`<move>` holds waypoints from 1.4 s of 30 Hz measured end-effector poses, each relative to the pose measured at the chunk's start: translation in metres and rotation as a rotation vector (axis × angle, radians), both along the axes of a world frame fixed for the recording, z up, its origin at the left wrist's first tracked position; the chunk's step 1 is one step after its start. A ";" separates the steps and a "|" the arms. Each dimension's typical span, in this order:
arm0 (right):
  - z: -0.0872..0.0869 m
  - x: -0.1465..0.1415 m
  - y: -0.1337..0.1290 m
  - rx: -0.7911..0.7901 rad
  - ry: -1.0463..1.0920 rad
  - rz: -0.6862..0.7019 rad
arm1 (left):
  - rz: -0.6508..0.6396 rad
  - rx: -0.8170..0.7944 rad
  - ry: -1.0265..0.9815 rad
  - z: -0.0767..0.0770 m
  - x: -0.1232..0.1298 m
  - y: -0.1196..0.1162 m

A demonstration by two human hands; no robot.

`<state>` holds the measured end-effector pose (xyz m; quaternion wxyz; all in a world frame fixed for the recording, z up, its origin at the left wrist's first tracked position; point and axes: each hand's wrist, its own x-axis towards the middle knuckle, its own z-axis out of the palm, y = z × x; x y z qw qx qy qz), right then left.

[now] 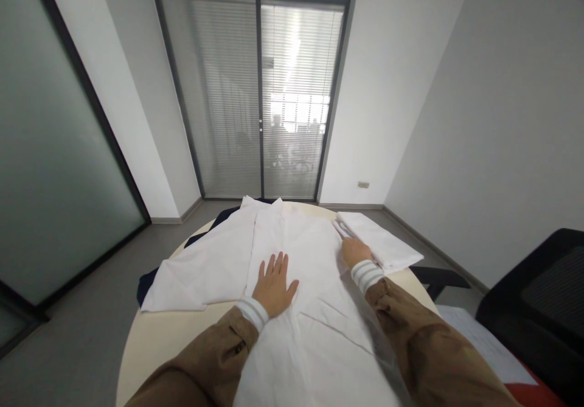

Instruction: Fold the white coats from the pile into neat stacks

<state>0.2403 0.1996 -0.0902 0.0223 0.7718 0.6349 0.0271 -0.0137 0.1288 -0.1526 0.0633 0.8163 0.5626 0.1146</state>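
Note:
A white garment lies spread over a round cream table, one sleeve reaching out to the left. My left hand rests flat on the middle of the garment with its fingers spread. At the garment's right edge, my right hand is closed on the white cloth; its fingertips are partly hidden. A folded white cloth lies just beyond and to the right of that hand. Dark blue cloth shows from under the left side of the garment.
A black chair stands at the right, with white paper and something red beside it. Beyond the table are a glass door with blinds and white walls. A dark-framed glass panel stands at the left.

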 end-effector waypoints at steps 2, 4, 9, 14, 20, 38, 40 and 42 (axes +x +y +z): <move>0.005 -0.001 0.005 0.051 -0.014 -0.017 | -0.006 0.002 0.005 0.000 0.000 0.000; 0.011 -0.002 0.010 0.066 0.012 -0.020 | -0.012 0.004 0.007 0.000 0.000 0.000; 0.028 -0.010 0.019 -0.014 0.140 0.060 | -0.024 0.011 0.007 -0.001 -0.001 0.001; 0.041 -0.030 0.021 -0.037 0.147 0.234 | -0.004 0.073 0.015 -0.005 -0.002 0.001; 0.051 -0.044 0.019 -0.022 0.125 0.285 | -0.053 0.136 -0.018 -0.007 -0.003 -0.001; 0.049 -0.077 0.009 -0.044 0.171 0.360 | -0.091 0.074 -0.021 0.000 -0.002 0.002; 0.050 -0.065 0.013 -0.018 0.175 0.337 | -0.123 0.075 -0.001 0.004 0.000 0.010; 0.050 -0.054 0.017 0.006 0.182 0.328 | -0.198 0.060 0.034 0.012 0.005 0.023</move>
